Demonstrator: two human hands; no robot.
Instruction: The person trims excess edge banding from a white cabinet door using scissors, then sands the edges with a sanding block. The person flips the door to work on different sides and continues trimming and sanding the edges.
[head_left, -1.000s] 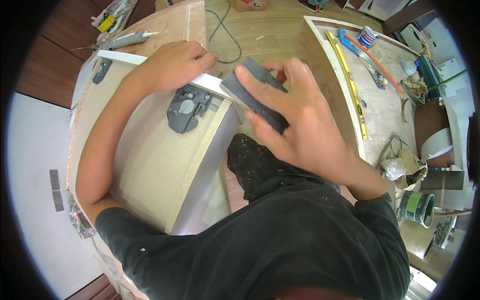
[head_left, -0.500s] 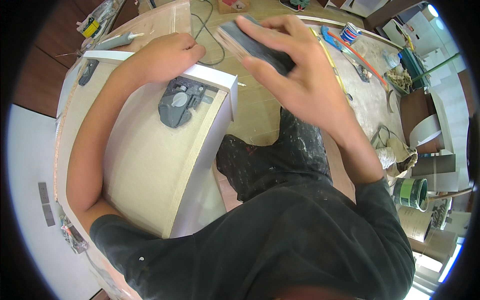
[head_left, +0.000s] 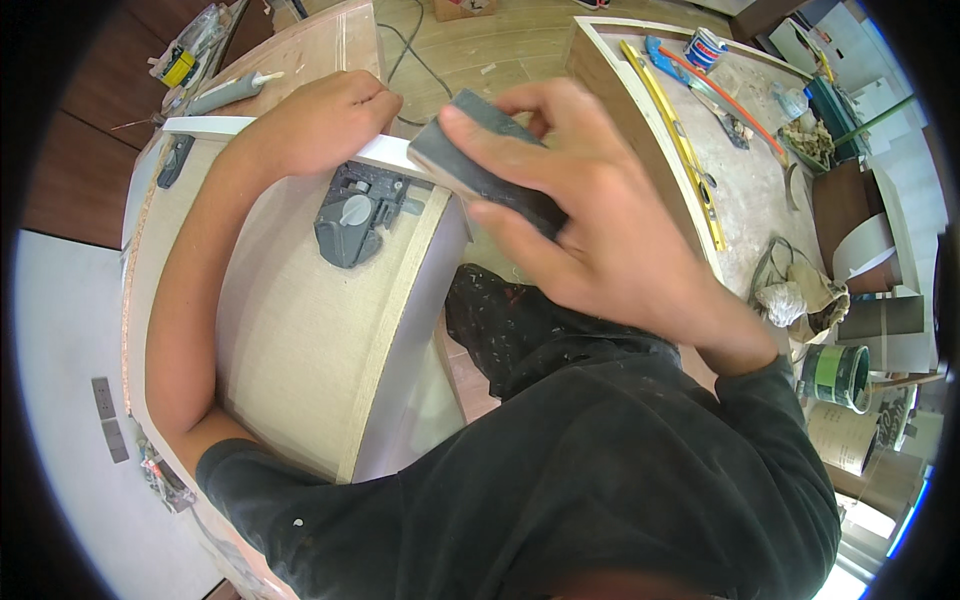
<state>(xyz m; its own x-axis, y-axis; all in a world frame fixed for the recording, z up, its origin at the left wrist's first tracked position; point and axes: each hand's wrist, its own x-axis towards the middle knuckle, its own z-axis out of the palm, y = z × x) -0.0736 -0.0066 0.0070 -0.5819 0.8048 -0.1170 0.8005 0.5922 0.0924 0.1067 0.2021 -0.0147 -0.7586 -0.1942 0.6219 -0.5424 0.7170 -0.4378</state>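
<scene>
Upper centre, the right hand [head_left: 595, 205], clamped on one dark-grey rectangular block [head_left: 482, 178], had moved lower; the left hand [head_left: 322, 128] showed no clear grip.

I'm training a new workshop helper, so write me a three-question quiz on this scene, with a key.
1. Which hand holds the dark block?
2. True or false: in the picture, the yellow level lies to the right of the grey fitting.
3. The bucket near the picture's right edge is mostly: A) orange; B) green; C) purple.

Key: 1. The right hand. 2. True. 3. B.
</scene>
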